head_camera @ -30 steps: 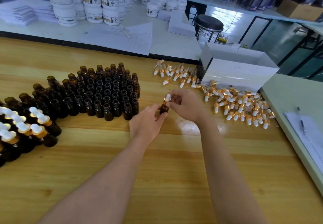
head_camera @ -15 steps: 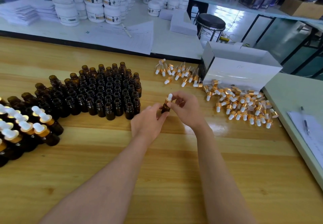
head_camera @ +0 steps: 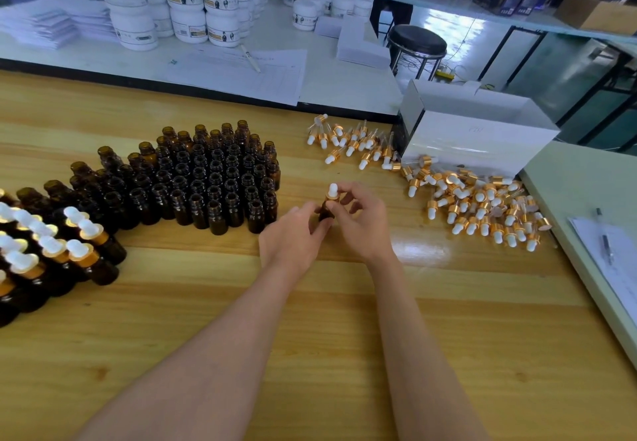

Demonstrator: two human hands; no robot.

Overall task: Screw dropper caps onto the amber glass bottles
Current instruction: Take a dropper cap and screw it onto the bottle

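pale wooden tabletop fills the near scene. at its middle the left hand curls thumb and fingers round one small amber glass bottle, long axis about upright, neck up; whether its base touches the wood i cannot tell. the right hand pinches the gold-collared dropper cap on that neck, white bulb pointing up. open amber bottles stand left, capped bottles at the near left, loose caps right, beside a white cardboard box.
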